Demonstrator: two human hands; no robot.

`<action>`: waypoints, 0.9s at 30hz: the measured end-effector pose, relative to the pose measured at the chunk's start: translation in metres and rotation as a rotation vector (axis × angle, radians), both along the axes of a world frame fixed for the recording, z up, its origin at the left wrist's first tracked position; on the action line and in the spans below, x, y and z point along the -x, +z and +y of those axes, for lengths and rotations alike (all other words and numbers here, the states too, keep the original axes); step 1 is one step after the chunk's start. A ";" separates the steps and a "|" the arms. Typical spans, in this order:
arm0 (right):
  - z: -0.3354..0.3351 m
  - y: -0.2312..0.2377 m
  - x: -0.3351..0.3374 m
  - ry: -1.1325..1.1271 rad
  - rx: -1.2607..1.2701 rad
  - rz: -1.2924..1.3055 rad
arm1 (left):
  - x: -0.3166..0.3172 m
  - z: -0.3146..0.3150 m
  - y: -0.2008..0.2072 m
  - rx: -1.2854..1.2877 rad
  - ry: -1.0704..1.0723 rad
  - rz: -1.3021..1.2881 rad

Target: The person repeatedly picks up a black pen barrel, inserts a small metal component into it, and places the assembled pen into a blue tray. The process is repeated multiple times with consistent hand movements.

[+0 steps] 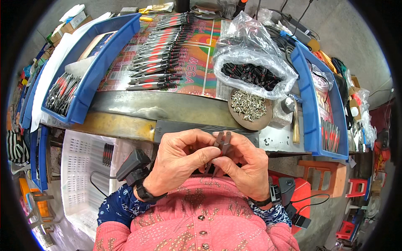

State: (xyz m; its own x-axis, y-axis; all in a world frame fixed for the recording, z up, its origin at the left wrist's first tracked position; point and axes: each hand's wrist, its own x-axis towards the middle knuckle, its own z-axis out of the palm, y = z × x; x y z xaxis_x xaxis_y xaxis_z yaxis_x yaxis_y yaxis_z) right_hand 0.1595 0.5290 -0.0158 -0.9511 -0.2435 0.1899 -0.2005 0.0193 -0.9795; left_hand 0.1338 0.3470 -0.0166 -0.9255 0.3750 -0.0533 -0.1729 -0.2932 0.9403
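In front of my chest, both hands pinch a pair of slim dark metal pieces [226, 143] with rounded upper ends and thin tips pointing down. The two pieces lie side by side, slightly crossed or splayed. My left hand [180, 157] grips them from the left, thumb laid across. My right hand [247, 163] closes on them from the right, its thumb below the left one. A little red shows between the thumbs. Fingers hide the middle, so I cannot tell whether the pieces are joined. Just beyond the hands runs the bench edge [184, 129].
Long silver, red and black tools [157, 54] lie in a row on the bench. A plastic bag [222, 69] holds black parts, beside a round dish [261, 121] of small silver metal pieces. Blue bins [77, 104] [312, 113] flank them. A white crate [79, 175] stands lower left.
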 end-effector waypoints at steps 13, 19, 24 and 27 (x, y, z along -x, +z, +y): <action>0.000 -0.009 -0.002 -0.050 -0.055 0.036 | 0.000 0.005 -0.007 -0.086 -0.025 -0.053; -0.001 -0.011 -0.003 -0.057 -0.027 0.019 | 0.000 0.005 -0.009 -0.069 -0.030 -0.056; -0.001 -0.010 -0.002 -0.056 -0.033 0.007 | 0.000 0.006 -0.010 -0.102 -0.035 -0.076; 0.000 -0.008 -0.003 -0.048 -0.056 -0.020 | 0.000 0.007 -0.010 -0.118 -0.025 -0.095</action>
State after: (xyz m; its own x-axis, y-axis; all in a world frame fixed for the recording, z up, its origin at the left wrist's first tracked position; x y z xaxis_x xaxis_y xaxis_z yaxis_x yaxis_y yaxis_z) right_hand 0.1622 0.5293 -0.0236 -0.9656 -0.2068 0.1578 -0.1781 0.0831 -0.9805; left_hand 0.1334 0.3544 -0.0262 -0.9085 0.4070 -0.0946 -0.2687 -0.3955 0.8783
